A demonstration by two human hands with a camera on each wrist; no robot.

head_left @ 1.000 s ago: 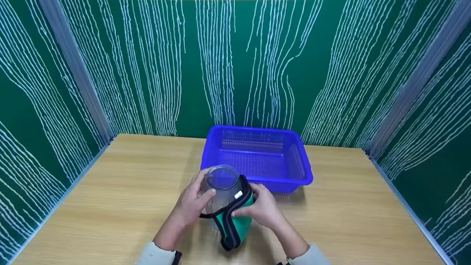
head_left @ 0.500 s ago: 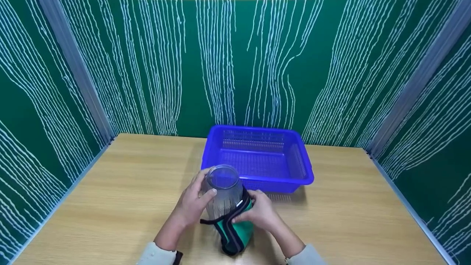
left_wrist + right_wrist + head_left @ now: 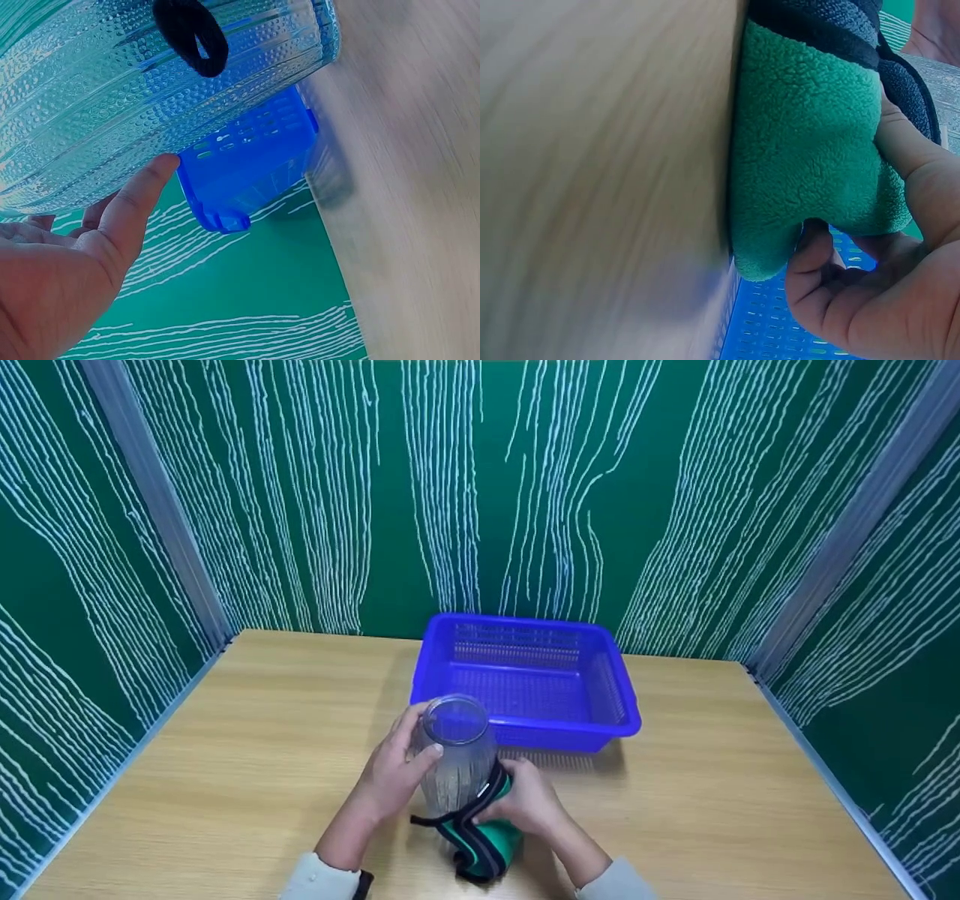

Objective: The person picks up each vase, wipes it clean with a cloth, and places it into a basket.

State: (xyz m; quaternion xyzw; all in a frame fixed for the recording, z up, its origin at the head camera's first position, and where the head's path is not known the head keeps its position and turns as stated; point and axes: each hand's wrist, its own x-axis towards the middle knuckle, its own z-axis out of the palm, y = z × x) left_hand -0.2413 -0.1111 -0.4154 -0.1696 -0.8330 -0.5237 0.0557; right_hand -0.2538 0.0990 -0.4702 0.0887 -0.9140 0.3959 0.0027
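A clear ribbed glass jar (image 3: 452, 772) with a dimpled surface stands at the near middle of the table. My left hand (image 3: 397, 765) grips its left side near the rim, thumb towards me and fingers behind. In the left wrist view, that thumb (image 3: 139, 202) lies along the glass. Around the jar's lower front and right side hangs a fluffy green cloth (image 3: 810, 142) with a dark grey and black border. My right hand (image 3: 529, 799) pinches the cloth against the jar's right side, thumb in front and fingers curled beneath a fold.
A blue plastic basket (image 3: 517, 697) with perforated sides sits just behind the jar, overlapped by its rim in the head view. Green walls (image 3: 322, 495) with white wavy lines enclose the wooden table (image 3: 300, 712) at the back and sides.
My right hand has slid the cloth down the jar, baring more glass, and the cloth's lower end has bunched up. The left hand has kept its place on the jar.
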